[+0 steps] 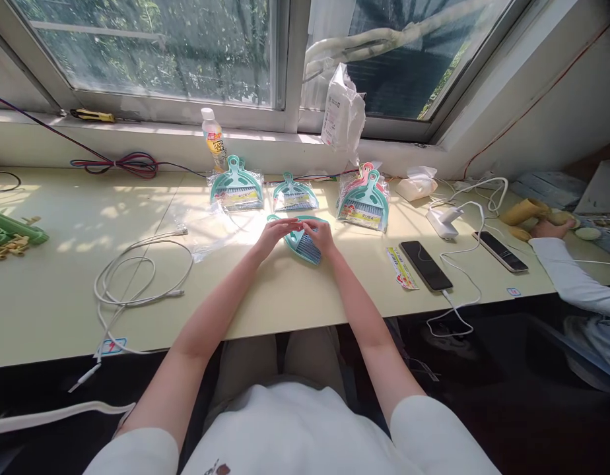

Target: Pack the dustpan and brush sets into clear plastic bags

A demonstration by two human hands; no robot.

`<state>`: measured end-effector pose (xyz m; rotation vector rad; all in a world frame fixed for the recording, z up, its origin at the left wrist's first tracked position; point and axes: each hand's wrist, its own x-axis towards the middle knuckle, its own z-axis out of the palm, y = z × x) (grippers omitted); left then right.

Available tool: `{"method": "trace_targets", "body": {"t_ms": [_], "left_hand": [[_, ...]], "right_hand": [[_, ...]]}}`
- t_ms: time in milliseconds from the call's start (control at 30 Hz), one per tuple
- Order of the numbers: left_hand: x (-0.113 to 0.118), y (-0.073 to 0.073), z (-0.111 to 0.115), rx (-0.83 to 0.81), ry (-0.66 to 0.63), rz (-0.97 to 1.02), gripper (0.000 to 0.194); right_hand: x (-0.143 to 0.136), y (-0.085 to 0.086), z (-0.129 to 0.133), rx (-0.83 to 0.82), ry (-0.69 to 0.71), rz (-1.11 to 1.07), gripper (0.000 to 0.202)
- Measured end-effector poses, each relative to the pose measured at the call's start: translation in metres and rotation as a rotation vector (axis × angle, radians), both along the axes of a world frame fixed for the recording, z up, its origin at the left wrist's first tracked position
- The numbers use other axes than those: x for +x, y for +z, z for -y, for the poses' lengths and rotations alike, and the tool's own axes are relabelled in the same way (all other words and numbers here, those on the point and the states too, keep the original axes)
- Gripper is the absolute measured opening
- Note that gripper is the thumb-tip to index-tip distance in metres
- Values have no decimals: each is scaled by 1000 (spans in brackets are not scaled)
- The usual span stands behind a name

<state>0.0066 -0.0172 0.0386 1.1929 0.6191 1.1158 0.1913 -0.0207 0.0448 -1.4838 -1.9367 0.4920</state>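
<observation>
A small teal dustpan with a grey-bristled brush lies on the table before me, its handle pointing left. My left hand and my right hand come together over it. The left fingers reach across, pressed together, and meet the bent right fingertips. Whatever lies between the fingertips is too small or hidden to tell. Beyond my hands are a wrapped dustpan set in clear plastic, another wrapped set at the left, and a pile of wrapped teal and pink sets at the right.
Clear plastic film lies left of my hands, near a coiled white cable. At right are a printed label strip, a black phone, a second phone and a charger. A bottle stands behind. A co-worker's sleeve shows far right.
</observation>
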Motion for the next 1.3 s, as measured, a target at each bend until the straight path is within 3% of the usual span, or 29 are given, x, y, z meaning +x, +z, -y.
{"method": "trace_targets", "body": {"t_ms": [233,400,967,1167,1300], "left_hand": [[1,0,0,10,-52,-4,34],[-1,4,0,-21,-6,19,36],[-4,3,-1,-13,-37,22,38],[-3,4,1,-1,-56,-8,38],[-2,4,2,13,-60,-26,38]], "right_hand": [[6,-2,0,88,2,-27,29],[7,-9,-4,116,-20,-154,21],[7,-20,-11,-11,210,-382,30],[8,-15,-8,34,36,-286,23],[9,-15,-9,8,46,-340,27]]}}
